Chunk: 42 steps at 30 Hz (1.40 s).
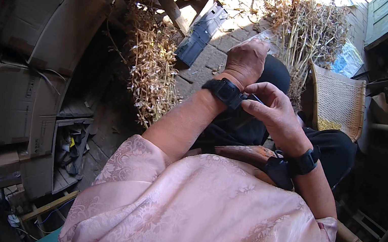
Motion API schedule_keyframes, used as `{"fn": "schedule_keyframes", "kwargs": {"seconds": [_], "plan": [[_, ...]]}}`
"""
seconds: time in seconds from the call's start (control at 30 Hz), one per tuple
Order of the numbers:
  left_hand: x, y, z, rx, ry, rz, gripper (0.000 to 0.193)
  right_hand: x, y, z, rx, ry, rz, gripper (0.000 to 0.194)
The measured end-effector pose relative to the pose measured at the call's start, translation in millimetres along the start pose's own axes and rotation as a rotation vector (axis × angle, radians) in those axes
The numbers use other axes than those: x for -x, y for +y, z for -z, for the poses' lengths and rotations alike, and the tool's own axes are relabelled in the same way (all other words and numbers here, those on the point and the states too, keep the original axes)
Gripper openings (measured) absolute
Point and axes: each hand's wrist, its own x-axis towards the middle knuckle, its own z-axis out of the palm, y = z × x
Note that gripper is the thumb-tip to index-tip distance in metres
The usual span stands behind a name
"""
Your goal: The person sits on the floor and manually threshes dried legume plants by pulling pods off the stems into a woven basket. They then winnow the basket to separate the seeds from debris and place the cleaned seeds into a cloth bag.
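Note:
My left hand [246, 61] is held out over my dark-trousered knee, back upward, its fingers curled under and mostly hidden. Around its wrist sits a black wrist device [225, 91] on a dark strap. My right hand [276, 110] reaches across to it, with thumb and forefinger on either side of the device's small projecting corner. A second black wrist device [302, 162] is strapped on my right wrist. Whether my left fingers hold anything cannot be seen.
Dried plant stalks with pods [154, 72] stand at left; another bundle [302, 27] lies ahead. A grey plastic piece [201, 34] rests on the brick floor [208, 60]. A woven bamboo scoop basket [338, 97] holds yellowish grains. Cardboard boxes [12, 102] are stacked at left.

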Motion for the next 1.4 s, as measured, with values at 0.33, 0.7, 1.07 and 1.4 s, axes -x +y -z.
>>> {"fn": "schedule_keyframes", "kwargs": {"seconds": [0.33, 0.7, 1.07, 1.4], "plan": [[0.6, 2.0, 7.3, 0.319, 0.141, 0.138, 0.014, -3.6, -5.9, 4.9, 0.074, 0.014, -0.039, 0.033], [14.3, -28.7, 79.1, 1.470, -0.163, 0.105, 0.027, 35.7, -48.0, 55.1, 0.752, 0.123, 0.193, 0.041], [87.5, -60.2, 104.8, 0.753, -0.276, 0.190, 0.031, 204.6, -202.6, 151.8, 0.723, 0.959, 0.527, 0.024], [65.5, 134.0, 26.2, 0.361, -0.003, -0.965, 0.045, 30.9, -62.7, 131.4, 1.178, 0.860, 0.227, 0.022]]}}
